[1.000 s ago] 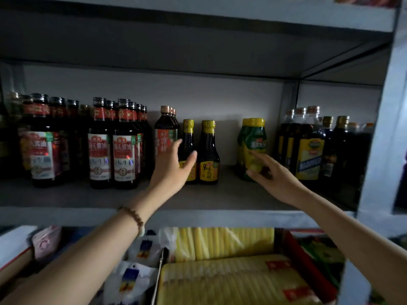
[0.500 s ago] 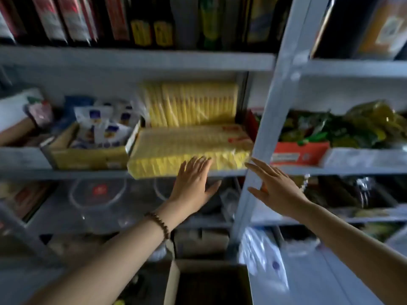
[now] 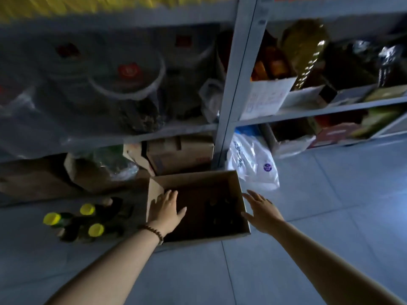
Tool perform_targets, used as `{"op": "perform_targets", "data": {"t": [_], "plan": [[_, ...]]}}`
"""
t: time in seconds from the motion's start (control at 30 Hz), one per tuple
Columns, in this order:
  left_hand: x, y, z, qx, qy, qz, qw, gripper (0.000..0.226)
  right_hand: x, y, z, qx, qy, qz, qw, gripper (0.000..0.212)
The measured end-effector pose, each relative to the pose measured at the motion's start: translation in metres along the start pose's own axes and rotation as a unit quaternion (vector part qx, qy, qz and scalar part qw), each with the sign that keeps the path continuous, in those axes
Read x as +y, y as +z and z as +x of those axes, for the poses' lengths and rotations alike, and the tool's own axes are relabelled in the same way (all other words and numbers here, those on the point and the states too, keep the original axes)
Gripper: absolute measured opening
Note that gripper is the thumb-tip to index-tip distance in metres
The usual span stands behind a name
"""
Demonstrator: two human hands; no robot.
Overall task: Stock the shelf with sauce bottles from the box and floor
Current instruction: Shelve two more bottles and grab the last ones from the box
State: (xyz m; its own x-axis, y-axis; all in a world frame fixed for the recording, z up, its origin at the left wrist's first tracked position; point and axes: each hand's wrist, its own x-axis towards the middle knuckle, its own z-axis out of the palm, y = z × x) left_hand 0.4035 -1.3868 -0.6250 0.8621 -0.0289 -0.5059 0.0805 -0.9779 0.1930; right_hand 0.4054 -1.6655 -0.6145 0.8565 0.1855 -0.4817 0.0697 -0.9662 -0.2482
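Observation:
An open cardboard box (image 3: 229, 178) stands on the tiled floor in front of the shelving. Its inside is dark; a few dark bottles (image 3: 222, 209) show faintly near its right side. My left hand (image 3: 166, 211) hovers open over the box's left part, fingers spread, holding nothing. My right hand (image 3: 261, 211) is open above the box's right rim, also empty. Left of the box, several dark sauce bottles with yellow caps (image 3: 88, 219) stand on the floor.
A grey metal shelf post (image 3: 233, 89) rises just behind the box. Cardboard boxes (image 3: 180, 154) sit under the lowest shelf. A white plastic bag (image 3: 253, 164) lies on the floor right of the post. Clear tubs (image 3: 125, 84) fill the shelf above.
The view has swung down from the bottle shelf to the floor. Both hands have dropped from shelf height to just above the open box, still empty.

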Motion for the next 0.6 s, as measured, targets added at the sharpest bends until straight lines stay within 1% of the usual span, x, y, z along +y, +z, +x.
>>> {"op": "perform_targets", "data": {"t": [0.13,0.27,0.33,0.4,0.5,0.6], "plan": [[-0.004,0.085,0.048,-0.032,0.018,-0.043,0.998,0.068,0.026,0.095,0.050,-0.045,0.022,0.028,0.998,0.067],[0.008,0.164,0.104,-0.073,0.039,-0.133,0.988,0.070,0.054,0.165,0.106,-0.055,0.041,0.089,0.994,0.066],[0.018,0.200,0.129,-0.083,0.048,-0.162,0.982,0.070,0.069,0.195,0.133,-0.059,0.043,0.100,0.992,0.066],[0.027,0.231,0.152,-0.091,0.062,-0.188,0.976,0.063,0.083,0.221,0.156,-0.079,0.046,0.104,0.990,0.064],[0.038,0.278,0.183,-0.126,0.067,-0.255,0.956,0.051,0.097,0.255,0.182,-0.128,0.066,0.131,0.981,0.057],[0.043,0.313,0.204,-0.148,0.069,-0.329,0.930,0.030,0.103,0.278,0.199,-0.165,0.081,0.180,0.966,0.049]]}}
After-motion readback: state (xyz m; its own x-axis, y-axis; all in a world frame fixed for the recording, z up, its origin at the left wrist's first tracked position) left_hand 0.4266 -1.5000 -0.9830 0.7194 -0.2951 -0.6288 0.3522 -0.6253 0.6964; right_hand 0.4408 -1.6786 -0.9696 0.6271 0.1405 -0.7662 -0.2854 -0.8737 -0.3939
